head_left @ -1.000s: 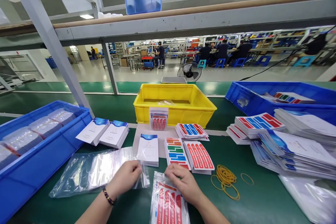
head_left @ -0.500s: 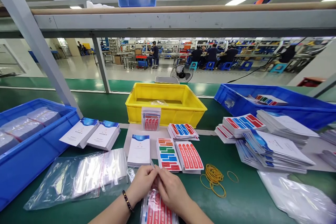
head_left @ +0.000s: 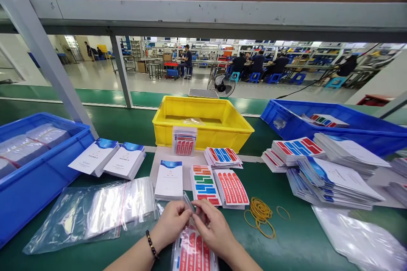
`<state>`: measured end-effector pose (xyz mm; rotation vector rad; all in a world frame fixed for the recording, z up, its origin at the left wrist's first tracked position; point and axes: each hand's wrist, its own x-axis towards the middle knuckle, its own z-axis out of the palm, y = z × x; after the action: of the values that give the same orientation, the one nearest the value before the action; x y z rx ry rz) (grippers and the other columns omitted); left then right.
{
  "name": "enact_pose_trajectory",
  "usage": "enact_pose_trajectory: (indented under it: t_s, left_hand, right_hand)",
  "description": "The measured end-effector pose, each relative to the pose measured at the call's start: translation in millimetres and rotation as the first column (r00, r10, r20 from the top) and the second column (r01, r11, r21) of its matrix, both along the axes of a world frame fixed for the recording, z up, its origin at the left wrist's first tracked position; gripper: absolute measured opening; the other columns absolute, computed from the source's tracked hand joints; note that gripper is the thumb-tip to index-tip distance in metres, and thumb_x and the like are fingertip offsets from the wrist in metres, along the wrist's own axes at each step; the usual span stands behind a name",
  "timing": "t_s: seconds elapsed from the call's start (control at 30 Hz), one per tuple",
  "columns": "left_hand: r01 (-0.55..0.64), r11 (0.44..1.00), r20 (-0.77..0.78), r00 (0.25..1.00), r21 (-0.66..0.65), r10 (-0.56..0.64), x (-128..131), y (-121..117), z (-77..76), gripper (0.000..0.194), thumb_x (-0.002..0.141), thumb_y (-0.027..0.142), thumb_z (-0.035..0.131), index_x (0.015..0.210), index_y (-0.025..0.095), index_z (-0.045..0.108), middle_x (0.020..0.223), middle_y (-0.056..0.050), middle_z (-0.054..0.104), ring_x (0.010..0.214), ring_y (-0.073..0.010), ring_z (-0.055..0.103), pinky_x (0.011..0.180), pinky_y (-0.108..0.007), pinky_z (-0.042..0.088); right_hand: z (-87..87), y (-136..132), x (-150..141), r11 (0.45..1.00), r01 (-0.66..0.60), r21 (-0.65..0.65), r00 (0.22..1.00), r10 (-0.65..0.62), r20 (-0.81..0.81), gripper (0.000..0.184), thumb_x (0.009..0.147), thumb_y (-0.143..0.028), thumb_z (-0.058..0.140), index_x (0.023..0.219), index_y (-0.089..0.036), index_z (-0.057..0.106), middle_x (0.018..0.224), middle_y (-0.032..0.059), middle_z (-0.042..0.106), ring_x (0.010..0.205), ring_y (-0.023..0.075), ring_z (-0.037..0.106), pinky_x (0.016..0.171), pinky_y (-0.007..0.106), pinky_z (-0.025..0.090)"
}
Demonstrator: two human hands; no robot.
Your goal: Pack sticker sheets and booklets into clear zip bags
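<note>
My left hand (head_left: pixel 173 222) and my right hand (head_left: pixel 213 224) meet at the near middle of the bench. Both pinch the top edge of a clear plastic bag (head_left: pixel 194 252), which holds a red-and-white label sheet and lies flat toward me. Just beyond my fingers are a stack of white booklets (head_left: pixel 169 180) with blue tops, a stack of multicoloured label sheets (head_left: pixel 205 185) and a stack of red label sheets (head_left: pixel 231 187). Behind these lies a pile of red-and-blue label sheets (head_left: pixel 222 157). A filled bag (head_left: pixel 184 141) leans against the yellow bin (head_left: pixel 203 133).
Left are a blue bin (head_left: pixel 41 178), two booklet stacks (head_left: pixel 124 161) and a large bag of clear bags (head_left: pixel 121 207). Rubber bands (head_left: pixel 260 211), booklet piles (head_left: pixel 337 178), plastic bags (head_left: pixel 365 237) and another blue bin (head_left: pixel 333 127) stand right. A shelf beam (head_left: pixel 203 12) crosses overhead.
The view has tilted down slightly. My right fingers have lifted and spread a little along the bag's top edge, while my left hand keeps its pinch there.
</note>
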<state>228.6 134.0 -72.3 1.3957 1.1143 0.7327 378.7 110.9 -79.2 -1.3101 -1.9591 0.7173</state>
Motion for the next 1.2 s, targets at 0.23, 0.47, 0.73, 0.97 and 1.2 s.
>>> enact_pose_trajectory:
  t_s: [0.23, 0.47, 0.73, 0.97, 1.2]
  left_hand:
    - [-0.016, 1.0, 0.001, 1.0, -0.005, 0.016, -2, 1, -1.4, 0.025, 0.066, 0.032, 0.054, 0.052, 0.014, 0.043, 0.051, 0.002, 0.043, 0.051, -0.009, 0.037, 0.05, -0.021, 0.027]
    - [0.081, 0.984, 0.15, 0.987, -0.159, -0.057, 1, 0, 1.2, 0.028, 0.067, 0.041, 0.05, 0.06, 0.014, 0.048, 0.049, 0.001, 0.047, 0.044, -0.0091, 0.041, 0.046, -0.021, 0.03]
    - [0.016, 1.0, -0.013, 1.0, 0.022, -0.015, -1, 0, -2.6, 0.019, 0.069, 0.029, 0.051, 0.058, 0.013, 0.05, 0.056, 0.001, 0.048, 0.054, -0.0102, 0.042, 0.053, -0.022, 0.032]
    - [0.162, 0.969, -0.3, 0.948, 0.187, -0.101, -1, -6, 4.7, 0.025, 0.075, 0.024, 0.041, 0.052, 0.015, 0.038, 0.055, 0.002, 0.045, 0.054, -0.0097, 0.038, 0.052, -0.022, 0.026]
    - [0.032, 0.997, -0.162, 0.987, 0.069, -0.02, -3, 0, 0.1, 0.026, 0.07, 0.025, 0.043, 0.049, 0.017, 0.03, 0.049, 0.004, 0.033, 0.05, -0.008, 0.029, 0.048, -0.022, 0.021]
  right_hand:
    - [6.0, -1, -3, 0.998, -0.042, -0.048, 0.999, 0.043, 0.017, 0.006, 0.075, -0.021, 0.053, 0.075, -0.017, 0.049, 0.069, 0.0001, 0.048, 0.06, 0.0111, 0.043, 0.055, 0.022, 0.035]
    - [5.4, 1, 0, 0.996, -0.028, -0.088, 0.999, 0.027, -0.02, 0.011, 0.081, -0.019, 0.044, 0.078, -0.017, 0.054, 0.072, 0.0016, 0.051, 0.063, 0.012, 0.047, 0.058, 0.023, 0.036]
    - [6.3, 0, -1, 0.997, -0.068, -0.037, 0.997, 0.069, 0.027, 0.006, 0.076, -0.017, 0.047, 0.078, -0.017, 0.053, 0.071, 0.0014, 0.05, 0.065, 0.0123, 0.047, 0.059, 0.023, 0.034]
    - [-8.6, 5, 1, 0.997, -0.047, 0.067, 0.986, 0.035, 0.165, 0.027, 0.082, -0.02, 0.036, 0.055, -0.016, 0.033, 0.056, -0.0007, 0.043, 0.052, 0.0095, 0.04, 0.05, 0.022, 0.025]
    - [2.0, 7, 4, 0.963, 0.078, 0.259, 0.991, -0.103, 0.086, 0.015, 0.084, -0.027, 0.041, 0.077, -0.015, 0.049, 0.07, 0.0035, 0.049, 0.065, 0.0135, 0.046, 0.059, 0.024, 0.036]
